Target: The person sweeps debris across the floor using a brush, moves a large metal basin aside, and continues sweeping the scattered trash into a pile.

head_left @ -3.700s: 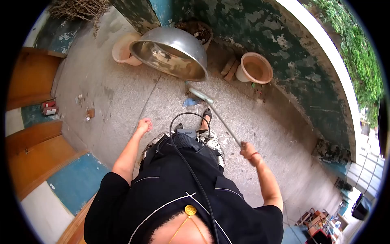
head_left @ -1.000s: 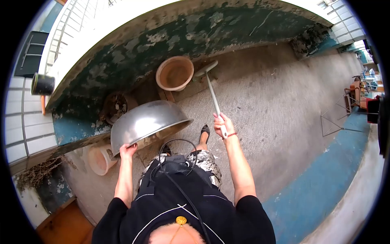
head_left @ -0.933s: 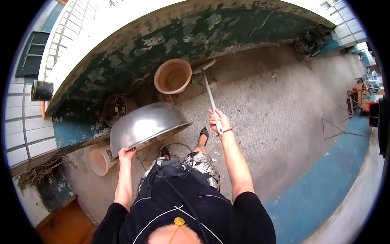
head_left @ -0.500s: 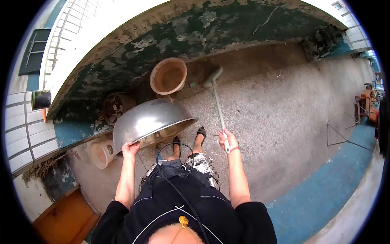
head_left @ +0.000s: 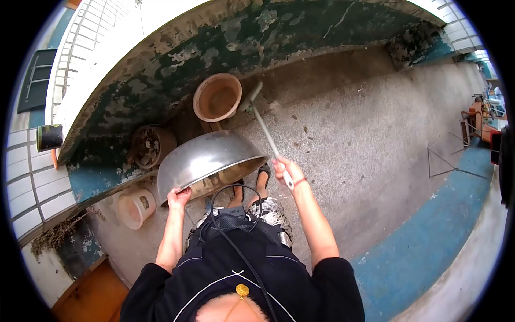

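My left hand (head_left: 179,198) grips the rim of a large metal basin (head_left: 206,155), which is tilted with its open side facing my legs. My right hand (head_left: 288,171) is wrapped round the pale handle of a long-handled brush (head_left: 264,129). The brush head rests on the floor just right of a pinkish plastic tub (head_left: 217,97), close to a small green scrap (head_left: 249,109). Small dark bits (head_left: 305,129) lie scattered on the concrete right of the handle. The bristles cannot be made out clearly.
Along the peeling green wall (head_left: 236,45) stands a pot of debris (head_left: 147,147). A pale bucket (head_left: 137,209) lies nearer on the left. A wire frame (head_left: 448,155) stands on the right beside a blue-painted strip (head_left: 429,214). My feet are just behind the basin.
The brush has swung left, its head now close beside the pinkish tub. More bits show on the floor behind it. The metal basin has shifted slightly right in view, still held.
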Available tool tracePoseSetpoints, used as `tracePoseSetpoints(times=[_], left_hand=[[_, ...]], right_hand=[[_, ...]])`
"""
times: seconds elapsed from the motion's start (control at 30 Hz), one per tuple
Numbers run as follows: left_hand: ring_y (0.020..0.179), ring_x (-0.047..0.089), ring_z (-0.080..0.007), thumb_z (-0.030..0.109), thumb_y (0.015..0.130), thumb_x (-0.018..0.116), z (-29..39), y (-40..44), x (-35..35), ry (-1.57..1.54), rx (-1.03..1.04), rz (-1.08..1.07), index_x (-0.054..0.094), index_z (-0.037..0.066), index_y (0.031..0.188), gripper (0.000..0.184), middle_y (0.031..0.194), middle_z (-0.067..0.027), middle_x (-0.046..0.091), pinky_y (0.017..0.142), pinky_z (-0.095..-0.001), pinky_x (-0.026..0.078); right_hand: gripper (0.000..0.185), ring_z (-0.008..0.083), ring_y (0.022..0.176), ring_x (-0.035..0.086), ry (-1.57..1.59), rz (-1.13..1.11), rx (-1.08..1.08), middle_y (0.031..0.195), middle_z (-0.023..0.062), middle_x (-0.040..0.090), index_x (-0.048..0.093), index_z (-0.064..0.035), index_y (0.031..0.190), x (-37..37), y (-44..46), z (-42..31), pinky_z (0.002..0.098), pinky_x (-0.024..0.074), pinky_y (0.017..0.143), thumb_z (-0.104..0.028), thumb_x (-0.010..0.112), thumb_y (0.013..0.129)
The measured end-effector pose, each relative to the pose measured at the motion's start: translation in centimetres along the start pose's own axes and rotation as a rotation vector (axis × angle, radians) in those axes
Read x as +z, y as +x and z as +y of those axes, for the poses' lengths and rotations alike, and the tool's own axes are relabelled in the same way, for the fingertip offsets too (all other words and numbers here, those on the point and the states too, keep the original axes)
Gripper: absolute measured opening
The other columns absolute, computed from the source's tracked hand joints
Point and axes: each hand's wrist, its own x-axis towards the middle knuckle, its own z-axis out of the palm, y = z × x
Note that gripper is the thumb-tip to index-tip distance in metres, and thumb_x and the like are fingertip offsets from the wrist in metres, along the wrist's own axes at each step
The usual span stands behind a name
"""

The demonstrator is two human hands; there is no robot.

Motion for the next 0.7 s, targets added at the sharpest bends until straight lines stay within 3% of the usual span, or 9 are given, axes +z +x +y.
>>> tracePoseSetpoints(times=[0.17, 0.27, 0.33, 0.47, 0.6, 0.7], left_hand=[[0.081, 0.044, -0.0256, 0.000, 0.060, 0.036, -1.3, -0.5, 0.4, 0.015, -0.052, 0.033, 0.042, -0.002, 0.082, 0.023, 0.085, -0.0125, 0.048, 0.075, -0.0395, 0.035], [0.086, 0.044, -0.0269, -0.001, 0.062, 0.034, -3.2, 0.6, 0.7, 0.018, -0.135, -0.020, 0.042, -0.003, 0.085, 0.024, 0.089, -0.0140, 0.048, 0.079, -0.0415, 0.034], [0.091, 0.043, -0.0277, -0.004, 0.063, 0.033, -4.6, 0.7, 1.1, 0.095, -0.146, -0.076, 0.041, -0.005, 0.089, 0.027, 0.095, -0.0150, 0.047, 0.084, -0.0436, 0.032], [0.091, 0.044, -0.0286, -0.004, 0.064, 0.033, -6.3, 2.2, 1.1, 0.098, -0.197, -0.100, 0.041, -0.006, 0.089, 0.027, 0.094, -0.0153, 0.047, 0.085, -0.0433, 0.032], [0.091, 0.044, -0.0290, -0.004, 0.063, 0.032, -8.3, 1.6, 2.9, 0.178, -0.237, -0.151, 0.041, -0.007, 0.087, 0.026, 0.093, -0.0158, 0.047, 0.085, -0.0437, 0.032], [0.091, 0.044, -0.0294, -0.004, 0.063, 0.032, -10.9, 0.9, 4.7, 0.210, -0.268, -0.178, 0.041, -0.008, 0.087, 0.026, 0.094, -0.0164, 0.047, 0.085, -0.0442, 0.031]], right_hand=[[0.021, 0.0038, 0.037, 0.034, 0.174, -0.017, 0.029, 0.051, -0.0007, 0.038, 0.039, 0.0000, 0.076, -4.0, 3.6, 0.2, 0.0165, 0.0278, 0.031, -0.020, 0.046, 0.075], [0.024, 0.0036, 0.035, 0.032, 0.269, -0.006, -0.088, 0.048, -0.0022, 0.033, 0.039, 0.0022, 0.080, -7.7, -0.9, 1.5, 0.0154, 0.0257, 0.031, -0.021, 0.037, 0.080], [0.025, 0.0041, 0.035, 0.032, 0.366, -0.041, -0.140, 0.048, -0.0009, 0.035, 0.039, 0.0027, 0.081, -11.1, -4.9, 3.7, 0.0155, 0.0262, 0.030, -0.022, 0.038, 0.080], [0.020, 0.0052, 0.035, 0.033, 0.466, 0.136, -0.208, 0.049, -0.0001, 0.037, 0.041, -0.0003, 0.079, -16.1, -13.5, 10.2, 0.0167, 0.0268, 0.031, -0.020, 0.041, 0.078], [0.016, 0.0056, 0.035, 0.033, 0.573, 0.352, -0.206, 0.049, 0.0008, 0.037, 0.041, -0.0018, 0.077, -16.4, -18.0, 13.9, 0.0173, 0.0268, 0.031, -0.018, 0.042, 0.077], [0.009, 0.0069, 0.035, 0.035, 0.235, 0.646, -0.337, 0.048, 0.0022, 0.039, 0.040, -0.0043, 0.070, -14.3, -18.0, 14.3, 0.0193, 0.0267, 0.029, -0.011, 0.045, 0.074]])
